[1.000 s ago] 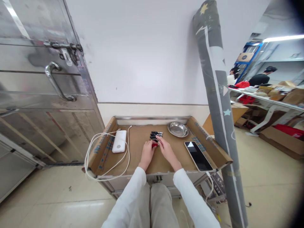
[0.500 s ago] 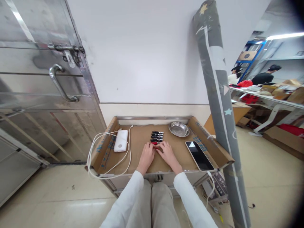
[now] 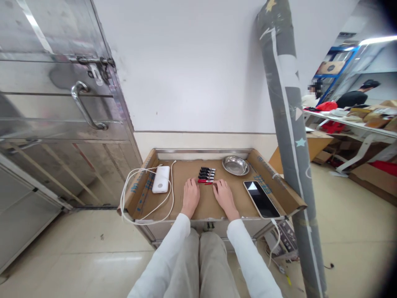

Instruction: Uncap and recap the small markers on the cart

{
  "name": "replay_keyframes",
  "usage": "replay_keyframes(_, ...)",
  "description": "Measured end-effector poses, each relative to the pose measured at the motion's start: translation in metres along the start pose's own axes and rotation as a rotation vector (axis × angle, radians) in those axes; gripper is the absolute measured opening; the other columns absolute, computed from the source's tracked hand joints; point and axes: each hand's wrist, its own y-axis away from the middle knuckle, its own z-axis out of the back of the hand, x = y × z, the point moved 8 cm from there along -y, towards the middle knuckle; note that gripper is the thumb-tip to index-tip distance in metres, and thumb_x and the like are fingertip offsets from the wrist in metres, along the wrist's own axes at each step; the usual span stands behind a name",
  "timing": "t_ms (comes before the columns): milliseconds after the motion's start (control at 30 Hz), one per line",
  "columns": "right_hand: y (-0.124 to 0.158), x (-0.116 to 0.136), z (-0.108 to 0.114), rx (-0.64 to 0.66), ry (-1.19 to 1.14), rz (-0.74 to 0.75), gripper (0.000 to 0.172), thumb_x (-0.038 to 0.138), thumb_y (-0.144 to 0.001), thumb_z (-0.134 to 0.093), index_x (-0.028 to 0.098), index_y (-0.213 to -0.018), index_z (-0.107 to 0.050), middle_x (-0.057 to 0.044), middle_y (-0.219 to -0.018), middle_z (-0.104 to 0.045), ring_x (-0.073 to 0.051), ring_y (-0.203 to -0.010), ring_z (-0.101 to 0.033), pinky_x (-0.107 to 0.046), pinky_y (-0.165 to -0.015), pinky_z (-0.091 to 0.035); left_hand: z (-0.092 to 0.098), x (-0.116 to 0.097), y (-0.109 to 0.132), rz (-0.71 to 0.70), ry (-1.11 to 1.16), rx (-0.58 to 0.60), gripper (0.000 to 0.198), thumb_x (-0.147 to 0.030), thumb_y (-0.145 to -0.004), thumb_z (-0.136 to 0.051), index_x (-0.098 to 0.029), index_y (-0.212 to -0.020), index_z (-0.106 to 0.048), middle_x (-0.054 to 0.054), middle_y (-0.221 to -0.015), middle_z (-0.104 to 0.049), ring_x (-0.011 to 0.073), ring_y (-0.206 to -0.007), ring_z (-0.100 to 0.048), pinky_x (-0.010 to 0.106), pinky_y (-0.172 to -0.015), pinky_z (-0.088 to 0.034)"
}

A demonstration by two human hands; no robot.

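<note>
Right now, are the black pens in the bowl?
No, the black pens lie side by side on the cardboard, left of the bowl.

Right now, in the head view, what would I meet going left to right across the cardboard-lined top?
Power bank → left hand → black and red pieces → right hand → phone.

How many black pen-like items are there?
4 black pen-like items, side by side on the cardboard: one farthest back, two between, one beside the red item; none looks hidden.
</note>
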Motion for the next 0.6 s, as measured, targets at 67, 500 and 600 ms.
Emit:
replay_keyframes(67, 0.005, 0.002, 0.001, 0.007, -0.006, -0.001, 0.033, 0.020, -0.091, -0.033, 0.017, -0.114, -0.057, -0.012, -0.105, -0.057, -0.023, -0.095, -0.051, -0.036, -0.085, -0.042, 0.005, 0.001, 0.010, -0.022, 0.016, -0.005, 0.037, -0.016, -0.090, -0.037, -0.011, -0.127, -0.043, 0.018, -0.125, -0.049, 0.0261, -0.114, -0.050, 0.040, -0.092, -0.042)
replay_keyframes(500, 0.015, 0.009, -0.002, 0.016, -0.057, 0.030, 0.046, 0.018, -0.089, -0.031, 0.019, -0.131, -0.049, -0.013, -0.129, -0.051, -0.024, -0.118, -0.045, -0.041, -0.099, -0.039, -0.003, -0.006, 0.015, -0.110, 0.070, 0.122, 0.046, -0.025, -0.089, -0.041, -0.019, -0.135, -0.041, 0.016, -0.135, -0.045, 0.0282, -0.123, -0.045, 0.046, -0.099, -0.039)
replay_keyframes(600, 0.018, -0.006, -0.001, -0.062, -0.038, -0.104, 0.050, 0.021, -0.089, -0.029, 0.010, -0.136, -0.042, -0.017, -0.137, -0.046, -0.025, -0.127, -0.039, -0.043, -0.105, -0.033, -0.001, 0.002, 0.014, -0.030, 0.070, 0.049, 0.051, -0.026, -0.090, -0.039, -0.015, -0.139, -0.036, 0.018, -0.140, -0.041, 0.0291, -0.127, -0.042, 0.047, -0.102, -0.037)
